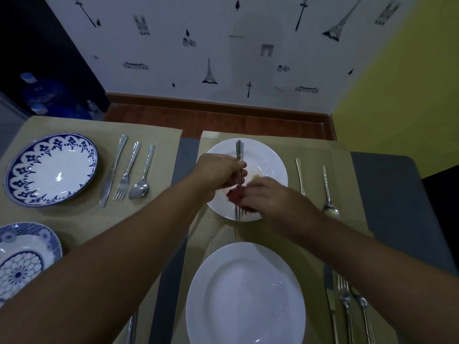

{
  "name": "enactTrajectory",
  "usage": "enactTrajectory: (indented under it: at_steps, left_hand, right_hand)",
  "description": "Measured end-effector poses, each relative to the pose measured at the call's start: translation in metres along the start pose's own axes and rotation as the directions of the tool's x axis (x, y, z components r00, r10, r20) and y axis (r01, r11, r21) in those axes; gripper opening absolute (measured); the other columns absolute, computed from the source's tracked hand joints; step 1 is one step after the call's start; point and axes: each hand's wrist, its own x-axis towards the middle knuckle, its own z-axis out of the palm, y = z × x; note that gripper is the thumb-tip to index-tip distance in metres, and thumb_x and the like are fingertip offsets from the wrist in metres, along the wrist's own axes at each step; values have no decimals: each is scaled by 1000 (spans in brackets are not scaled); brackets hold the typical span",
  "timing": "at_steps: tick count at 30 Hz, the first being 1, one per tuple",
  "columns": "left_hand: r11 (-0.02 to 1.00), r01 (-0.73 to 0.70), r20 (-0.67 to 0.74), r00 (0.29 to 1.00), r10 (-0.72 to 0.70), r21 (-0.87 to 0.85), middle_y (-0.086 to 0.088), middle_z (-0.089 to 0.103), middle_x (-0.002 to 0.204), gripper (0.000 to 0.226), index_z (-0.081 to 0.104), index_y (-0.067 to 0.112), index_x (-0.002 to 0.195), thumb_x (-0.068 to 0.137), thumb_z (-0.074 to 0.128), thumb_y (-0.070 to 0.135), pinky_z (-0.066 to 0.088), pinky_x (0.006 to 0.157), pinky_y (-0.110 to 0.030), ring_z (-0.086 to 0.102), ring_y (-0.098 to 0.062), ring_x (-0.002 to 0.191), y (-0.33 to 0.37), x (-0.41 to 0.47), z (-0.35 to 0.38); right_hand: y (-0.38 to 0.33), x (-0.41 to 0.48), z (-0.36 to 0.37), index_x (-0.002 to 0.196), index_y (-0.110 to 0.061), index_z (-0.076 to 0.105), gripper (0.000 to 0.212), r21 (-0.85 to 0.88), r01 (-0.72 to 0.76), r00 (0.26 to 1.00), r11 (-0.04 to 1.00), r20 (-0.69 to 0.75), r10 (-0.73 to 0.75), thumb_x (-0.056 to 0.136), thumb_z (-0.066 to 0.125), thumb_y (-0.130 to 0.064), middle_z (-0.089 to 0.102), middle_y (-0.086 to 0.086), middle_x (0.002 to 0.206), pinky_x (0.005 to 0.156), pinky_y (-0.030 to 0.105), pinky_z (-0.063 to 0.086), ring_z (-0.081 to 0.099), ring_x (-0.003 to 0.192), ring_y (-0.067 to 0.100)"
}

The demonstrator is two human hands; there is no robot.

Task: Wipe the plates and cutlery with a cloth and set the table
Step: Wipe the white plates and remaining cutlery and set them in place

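And here's the fork (pixel 239 155), held over the far white plate (pixel 273 160), handle pointing away from the person and tines toward them, so the long axis runs straight fore and aft. The left grip (pixel 218 175) is clenched round the shaft about midway; the handle end pokes out beyond it and the tines reach out on the near side. Just nearside of that, the right grip (pixel 268 194) has a dark red cloth (pixel 234 194) bunched in its fingers and pinched round the tine end, and the tips show blurred below the cloth. I'd call this the wipe of the fork's working end, with the stroke set to run along the shaft and off the tips. Now the part that matters for the next move: out to the right of the right grip lie a knife (pixel 299 175) and a spoon (pixel 329 189) on the placemat (pixel 313 157), both parallel to the fork, with a bare strip between them. That gap is my pick for the fork's place. The right grip is the nearer one, and no turn looks needed, only a sideways carry. Well off to the left of the left grip, a blue-patterned plate (pixel 49 170) has a set of cutlery (pixel 126 170) laid beside it.
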Motion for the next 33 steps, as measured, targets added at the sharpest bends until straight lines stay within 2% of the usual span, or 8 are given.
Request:
enactTrajectory:
  at_steps: [4, 11, 16, 18, 20, 26, 30, 33]
  left_hand:
    - [997, 24, -50, 998, -28, -79, -11, 78, 92, 11, 73, 5, 100, 93, 70, 14, 62, 75, -29, 75, -21, 79, 0, -1, -4]
    - [997, -30, -3, 1000, 30, -70, -9, 78, 93, 19, 73, 5, 110, 94, 69, 15, 62, 84, -36, 76, -22, 85, 6, -5, -7]
    - [992, -102, 1, 995, 102, -79, -10, 77, 95, 19, 72, 5, 110, 96, 66, 17, 61, 80, -32, 75, -20, 82, 12, -4, -9]
    - [993, -120, 4, 993, 120, -6, -8, 74, 93, 18, 70, 5, 110, 100, 60, 17, 61, 75, -30, 71, -18, 81, 13, -4, -8]
    - [997, -76, 12, 997, 76, 4, -7, 68, 88, 21, 66, 5, 114, 104, 52, 17, 58, 76, -32, 66, -19, 81, 12, -4, -5]
    - [933, 168, 36, 986, -165, -318, -6, 42, 70, 21, 54, 8, 104, 106, 47, 27, 50, 67, -31, 45, -17, 64, 15, -6, 11]
    - [926, 191, 3, 980, -201, -326, -5, 41, 71, 24, 56, 9, 101, 106, 42, 28, 52, 63, -30, 44, -16, 65, 12, -2, 13]
    - [959, 178, 2, 983, -182, -221, -8, 45, 88, 27, 64, 5, 111, 105, 46, 25, 54, 78, -37, 49, -21, 82, 10, 1, 11]
  right_hand:
    - [-15, -16, 4, 114, -13, 71, 36, -7, 162, 975, 987, 154, -159, 78, 78, -9, 69, 3, 119, 89, 37, 54, 59, 114, 25]
    - [-2, 7, -7, 117, -13, 69, 33, -3, -15, 999, 1000, -46, 15, 86, 59, -6, 68, 4, 120, 93, 35, 51, 57, 113, 25]
    - [-18, -12, 3, 109, -12, 72, 27, -10, 140, 982, 990, 126, -138, 82, 71, -9, 70, 1, 117, 86, 34, 55, 59, 112, 22]
    - [-17, -16, 3, 110, -13, 73, 28, -3, 143, 982, 990, 123, -141, 82, 73, -9, 70, -1, 116, 84, 32, 55, 59, 111, 21]
    - [-15, -17, 1, 111, -13, 72, 28, -2, 126, 986, 992, 110, -125, 82, 72, -9, 70, 0, 115, 83, 32, 54, 59, 111, 21]
    - [-12, -22, -2, 115, -13, 69, 25, 17, 130, 987, 991, 97, -131, 91, 61, -11, 67, 0, 120, 84, 36, 53, 56, 114, 22]
    - [-12, -29, -5, 116, -13, 68, 26, 14, 156, 984, 988, 82, -157, 91, 62, -8, 66, -1, 122, 86, 33, 52, 55, 114, 21]
    - [-11, -33, -10, 112, -12, 70, 28, 11, 142, 987, 990, 69, -142, 96, 48, -15, 68, 0, 119, 84, 32, 53, 57, 112, 21]
